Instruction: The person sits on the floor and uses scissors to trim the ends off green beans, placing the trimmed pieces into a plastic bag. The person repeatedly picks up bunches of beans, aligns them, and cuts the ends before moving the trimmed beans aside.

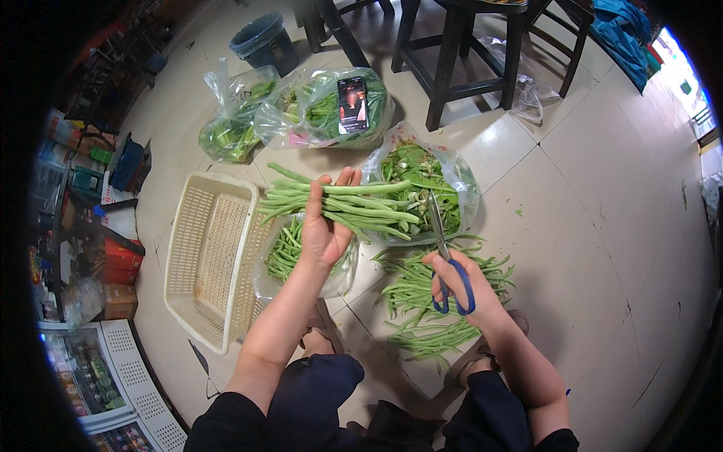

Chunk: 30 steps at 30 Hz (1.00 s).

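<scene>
A bunch of long green beans point(367, 203) lies across my left hand point(327, 229), whose fingers curl around it. My right hand point(460, 282) holds scissors with blue handles point(468, 288), their blades pointing up towards the bean ends at the right. Under those ends stands a clear plastic bag of leafy trimmings point(415, 164). Loose long beans point(418, 294) are spread on the tiles below my right hand, which hides some of them. Beneath my left hand, a second plastic bag point(262, 277) contains cut bean pieces point(285, 251), partly covered by my wrist.
An off-white plastic basket point(212, 237) stands at the left. Beyond are bagged greens point(237, 127), a larger bag of greens point(316, 107) with a lit smartphone point(353, 106) on top, a lined bin point(265, 45) and a dark wooden stool point(452, 68). A glass-fronted cabinet point(90, 373) is lower left.
</scene>
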{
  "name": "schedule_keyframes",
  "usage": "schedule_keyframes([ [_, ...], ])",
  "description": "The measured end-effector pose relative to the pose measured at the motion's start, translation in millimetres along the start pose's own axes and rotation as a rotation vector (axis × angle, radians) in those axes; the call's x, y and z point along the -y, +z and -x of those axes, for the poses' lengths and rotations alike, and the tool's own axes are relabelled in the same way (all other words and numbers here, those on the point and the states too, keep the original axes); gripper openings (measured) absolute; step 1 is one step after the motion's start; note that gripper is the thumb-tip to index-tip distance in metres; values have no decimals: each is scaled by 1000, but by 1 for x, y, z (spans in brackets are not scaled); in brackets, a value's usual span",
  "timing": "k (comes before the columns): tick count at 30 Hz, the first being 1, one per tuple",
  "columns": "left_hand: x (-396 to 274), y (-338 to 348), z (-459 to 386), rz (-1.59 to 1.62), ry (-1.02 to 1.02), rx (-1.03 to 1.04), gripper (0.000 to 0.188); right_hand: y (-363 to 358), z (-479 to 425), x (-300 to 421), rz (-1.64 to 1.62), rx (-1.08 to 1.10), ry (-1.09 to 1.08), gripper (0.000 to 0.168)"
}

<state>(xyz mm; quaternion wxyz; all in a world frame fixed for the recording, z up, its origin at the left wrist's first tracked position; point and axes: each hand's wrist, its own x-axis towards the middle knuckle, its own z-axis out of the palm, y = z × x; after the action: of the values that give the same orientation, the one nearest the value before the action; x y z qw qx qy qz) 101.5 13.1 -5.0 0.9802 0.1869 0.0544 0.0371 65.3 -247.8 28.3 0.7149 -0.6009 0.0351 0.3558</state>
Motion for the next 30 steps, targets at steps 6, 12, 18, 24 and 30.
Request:
schedule_keyframes([
  [6,-10,-1,1,241,-48,23,24,11,19,-7,132,68,-23,30],
  [12,-12,1,5,243,-140,113,26,23,15,-13,226,5,-92,30],
  [18,-10,-5,2,222,-104,91,25,21,15,3,90,11,13,26],
  [24,-10,-11,1,210,-140,163,22,14,19,15,-32,110,29,34],
  [30,-20,-9,-1,4,-183,373,21,4,24,20,-215,370,148,48],
])
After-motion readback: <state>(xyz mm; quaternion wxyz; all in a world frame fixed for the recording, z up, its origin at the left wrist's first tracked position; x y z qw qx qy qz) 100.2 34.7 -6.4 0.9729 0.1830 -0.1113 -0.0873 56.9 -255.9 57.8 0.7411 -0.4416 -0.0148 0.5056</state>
